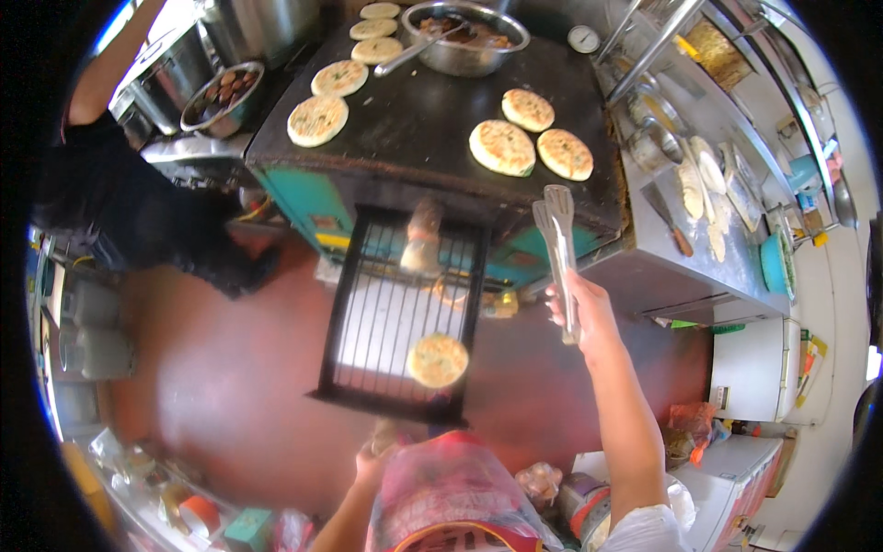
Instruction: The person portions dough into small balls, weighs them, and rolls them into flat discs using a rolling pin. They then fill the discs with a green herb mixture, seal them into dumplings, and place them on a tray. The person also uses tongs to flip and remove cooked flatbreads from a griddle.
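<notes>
My right hand (pixel 586 307) grips metal tongs (pixel 560 241), their tips just in front of the griddle's edge with nothing between them. A barred rack (pixel 397 317) extends from the griddle's front, over the floor. One browned flatbread (pixel 438 360) lies on its near right part. My left hand (pixel 372 461) is low by the rack's near edge, around a blurred brownish cloth (pixel 384 436). On the black griddle (pixel 428 131), three flatbreads (pixel 503 148) rest at the right and several more (pixel 318 121) line the left side.
A steel bowl (pixel 469 58) of brown filling with a spoon stands at the griddle's back. To the right, a steel counter (pixel 662 238) bears dough and a scraper (pixel 668 219). At left, a person (pixel 145 200) in dark clothes stands by pots. A pale blurred object (pixel 421 248) is over the rack.
</notes>
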`<action>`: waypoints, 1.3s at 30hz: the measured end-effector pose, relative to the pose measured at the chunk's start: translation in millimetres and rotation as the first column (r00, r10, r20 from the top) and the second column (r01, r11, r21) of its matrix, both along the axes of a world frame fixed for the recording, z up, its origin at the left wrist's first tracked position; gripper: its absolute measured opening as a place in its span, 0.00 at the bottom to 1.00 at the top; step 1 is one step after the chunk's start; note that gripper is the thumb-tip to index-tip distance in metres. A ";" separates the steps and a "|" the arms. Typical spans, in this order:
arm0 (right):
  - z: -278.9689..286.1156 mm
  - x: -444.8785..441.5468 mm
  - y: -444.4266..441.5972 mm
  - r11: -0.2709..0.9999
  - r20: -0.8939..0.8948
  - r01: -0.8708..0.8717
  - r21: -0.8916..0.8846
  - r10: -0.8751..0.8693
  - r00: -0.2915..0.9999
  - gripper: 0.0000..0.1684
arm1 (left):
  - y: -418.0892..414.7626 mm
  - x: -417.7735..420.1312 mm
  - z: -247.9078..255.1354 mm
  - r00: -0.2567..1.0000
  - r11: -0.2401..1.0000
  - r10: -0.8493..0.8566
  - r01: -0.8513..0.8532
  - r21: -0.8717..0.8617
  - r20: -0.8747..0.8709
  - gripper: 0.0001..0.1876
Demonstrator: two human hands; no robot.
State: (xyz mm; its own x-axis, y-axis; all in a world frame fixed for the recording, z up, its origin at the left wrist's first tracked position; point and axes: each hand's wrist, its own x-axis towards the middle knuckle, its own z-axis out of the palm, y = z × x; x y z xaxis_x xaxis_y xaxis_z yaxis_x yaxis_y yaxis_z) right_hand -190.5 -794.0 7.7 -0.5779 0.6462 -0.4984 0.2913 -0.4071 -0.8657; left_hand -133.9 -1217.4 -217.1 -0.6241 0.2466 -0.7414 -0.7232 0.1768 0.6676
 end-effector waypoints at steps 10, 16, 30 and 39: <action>-25.8 -119.4 52.9 0.983 -0.094 -0.135 -0.121 0.124 0.988 0.13 | 3.8 -2.8 1.1 0.992 0.996 0.084 -0.080 -0.044 0.091 0.17; -12.3 -93.6 -2.0 0.943 -0.048 -0.247 0.221 0.264 0.963 0.16 | -7.2 6.9 -15.5 1.000 0.995 0.009 -0.009 -0.098 0.000 0.15; -92.0 27.7 -25.6 -0.664 0.775 -0.474 0.579 0.268 0.572 0.28 | -6.1 5.4 -22.4 0.983 0.981 -0.132 0.111 -0.158 -0.126 0.14; -130.1 43.1 -36.1 -0.482 0.789 -0.653 0.584 0.150 0.595 0.33 | -4.4 0.6 -13.6 0.978 0.981 -0.161 0.143 -0.127 -0.137 0.13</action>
State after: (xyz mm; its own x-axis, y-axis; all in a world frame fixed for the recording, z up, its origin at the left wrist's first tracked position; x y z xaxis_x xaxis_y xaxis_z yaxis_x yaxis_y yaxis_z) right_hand -147.4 -830.1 -122.4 -0.9994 0.0316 0.0155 0.0336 0.9872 0.1558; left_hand -133.2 -1221.8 -230.7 -0.6893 0.2645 -0.6744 -0.5784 0.3597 0.7322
